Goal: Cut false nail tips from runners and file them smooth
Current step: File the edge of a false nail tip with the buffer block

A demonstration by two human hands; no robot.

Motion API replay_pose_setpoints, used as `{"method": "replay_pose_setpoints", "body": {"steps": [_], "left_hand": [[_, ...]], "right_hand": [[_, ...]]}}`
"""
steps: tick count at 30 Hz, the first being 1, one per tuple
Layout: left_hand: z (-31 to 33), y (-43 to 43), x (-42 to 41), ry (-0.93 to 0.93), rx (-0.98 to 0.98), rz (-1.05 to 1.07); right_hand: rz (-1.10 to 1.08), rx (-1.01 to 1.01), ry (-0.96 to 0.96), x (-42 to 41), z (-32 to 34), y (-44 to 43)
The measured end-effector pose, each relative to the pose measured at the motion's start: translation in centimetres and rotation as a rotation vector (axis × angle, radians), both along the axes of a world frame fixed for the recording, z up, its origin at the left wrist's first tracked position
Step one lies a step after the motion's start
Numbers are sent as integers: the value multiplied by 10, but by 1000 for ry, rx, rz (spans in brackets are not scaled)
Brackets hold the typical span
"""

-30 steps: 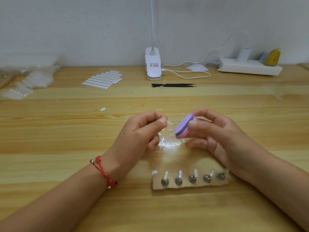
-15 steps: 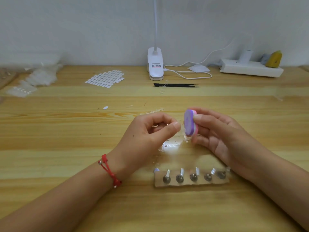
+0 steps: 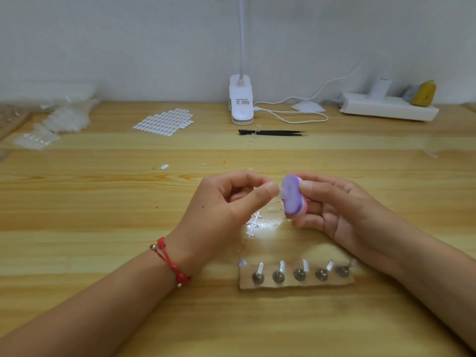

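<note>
My left hand (image 3: 226, 204) pinches a small clear nail tip (image 3: 279, 192) between thumb and forefinger, held above the table. My right hand (image 3: 340, 210) grips a purple and pink buffer block (image 3: 292, 197), its purple face against the tip. Below the hands lie clear plastic runners and loose tips (image 3: 257, 224) in a bright patch of light. A cardboard strip (image 3: 296, 278) with several metal pegs, some carrying clear tips, lies near my right wrist.
A white clip lamp (image 3: 240, 104) and its cable stand at the back. Black tweezers (image 3: 270, 132) lie before it. A sheet of white adhesive tabs (image 3: 164, 122) and bags of nail tips (image 3: 59, 119) sit at the back left. A white power strip (image 3: 386, 108) is back right.
The buffer block turned from edge-on to showing its purple face and now meets the tip in my left hand. Both hands stay close together above the runners.
</note>
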State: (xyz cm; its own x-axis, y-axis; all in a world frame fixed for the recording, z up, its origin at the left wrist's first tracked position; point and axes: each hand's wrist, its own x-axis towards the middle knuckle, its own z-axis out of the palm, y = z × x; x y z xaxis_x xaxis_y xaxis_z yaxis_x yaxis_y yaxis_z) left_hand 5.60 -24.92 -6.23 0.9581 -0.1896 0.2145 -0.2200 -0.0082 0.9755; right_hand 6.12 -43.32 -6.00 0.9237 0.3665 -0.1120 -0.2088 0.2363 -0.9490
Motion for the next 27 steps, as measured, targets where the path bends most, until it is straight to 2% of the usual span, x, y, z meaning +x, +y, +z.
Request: {"method": "replay_pose_setpoints", "body": {"steps": [5,9,12,16,19,23,27], "left_hand": [[0,1,0,7,-6,8],[0,2,0,-3,12,-1],[0,1,-1,-18,12,1],[0,1,0,15,7,13],[0,1,-1,19,3,22],[1,1,-1,35,6,29],[4,2,-2,31,29,20]], "right_hand": [[49,-69,-26,-2,1,1],[-10,-30,-30,-3,0,1],[44,-72,-57,-4,1,2],[-31,-11,-32,-1,0,1],[34,-43,-44,-2,1,2],[-24,-11,-38,-1,0,1],[10,-36,-59,-1,0,2]]}}
